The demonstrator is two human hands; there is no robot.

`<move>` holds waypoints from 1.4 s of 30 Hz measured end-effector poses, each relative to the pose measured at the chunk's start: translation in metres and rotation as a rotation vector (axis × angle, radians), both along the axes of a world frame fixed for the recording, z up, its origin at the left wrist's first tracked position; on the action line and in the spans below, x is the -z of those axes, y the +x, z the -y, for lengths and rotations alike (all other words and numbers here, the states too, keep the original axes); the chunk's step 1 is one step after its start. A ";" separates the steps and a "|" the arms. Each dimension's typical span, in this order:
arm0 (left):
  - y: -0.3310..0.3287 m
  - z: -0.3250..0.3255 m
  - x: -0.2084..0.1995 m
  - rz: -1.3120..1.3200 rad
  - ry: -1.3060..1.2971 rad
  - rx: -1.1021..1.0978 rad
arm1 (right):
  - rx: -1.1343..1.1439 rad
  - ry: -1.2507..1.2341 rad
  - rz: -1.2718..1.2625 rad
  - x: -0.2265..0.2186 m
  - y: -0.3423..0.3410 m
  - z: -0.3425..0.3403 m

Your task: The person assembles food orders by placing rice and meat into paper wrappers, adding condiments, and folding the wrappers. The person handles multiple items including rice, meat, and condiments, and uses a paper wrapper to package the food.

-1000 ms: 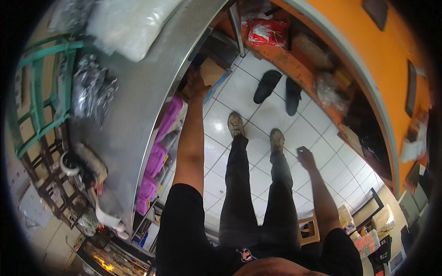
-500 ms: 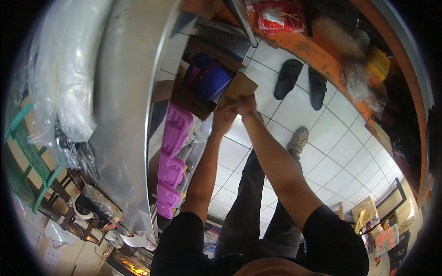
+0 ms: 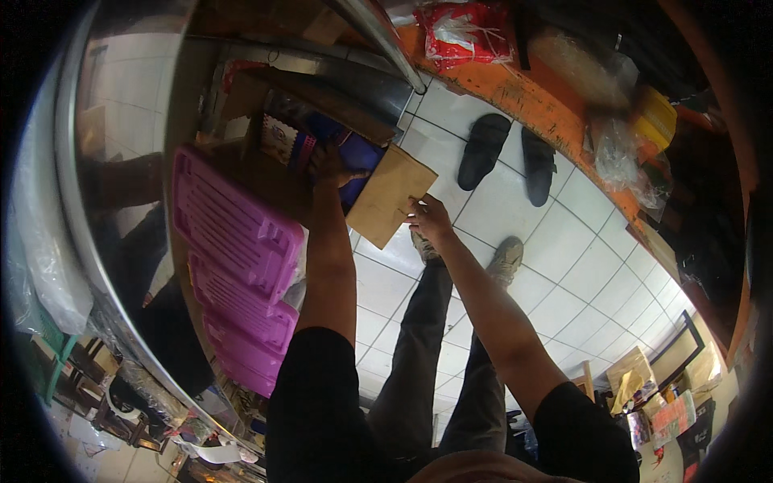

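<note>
A cardboard box lies under a metal table on my left, with a brown cardboard flap [image 3: 392, 196] folded out toward me. Inside are blue packages [image 3: 354, 161] and a packet with a zigzag edge and pink stripe [image 3: 287, 142]. My left hand [image 3: 328, 167] reaches into the box over the blue packages, thumb spread away from the fingers; its fingertips are in shadow. At the flap's right edge, the fingers of my right hand [image 3: 428, 217] pinch the cardboard.
Pink slatted plastic bins [image 3: 233, 225] stand just left of my left forearm. The metal table's shiny edge [image 3: 105, 266] runs beside them. Black slippers [image 3: 485, 151] lie on the white tiles ahead. An orange shelf [image 3: 515, 92] with bagged goods stands at right.
My hands, close together at the flap before, are now apart: the left went into the box and the right stays at the flap. My view shifted, showing more of the box and bins.
</note>
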State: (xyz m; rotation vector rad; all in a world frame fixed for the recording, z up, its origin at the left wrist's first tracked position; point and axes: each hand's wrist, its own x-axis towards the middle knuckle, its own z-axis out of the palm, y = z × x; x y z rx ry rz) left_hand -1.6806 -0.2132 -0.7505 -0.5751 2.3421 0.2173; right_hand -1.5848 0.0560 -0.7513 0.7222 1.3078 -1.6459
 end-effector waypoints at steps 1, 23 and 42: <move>0.000 -0.001 0.004 0.022 -0.027 -0.014 | -0.013 -0.015 -0.011 -0.003 0.000 0.000; 0.016 0.073 0.024 -0.195 0.035 0.033 | -0.040 -0.008 -0.025 -0.004 -0.001 0.006; 0.048 -0.008 -0.062 -0.363 0.081 0.084 | -0.081 -0.006 -0.024 0.008 -0.001 0.002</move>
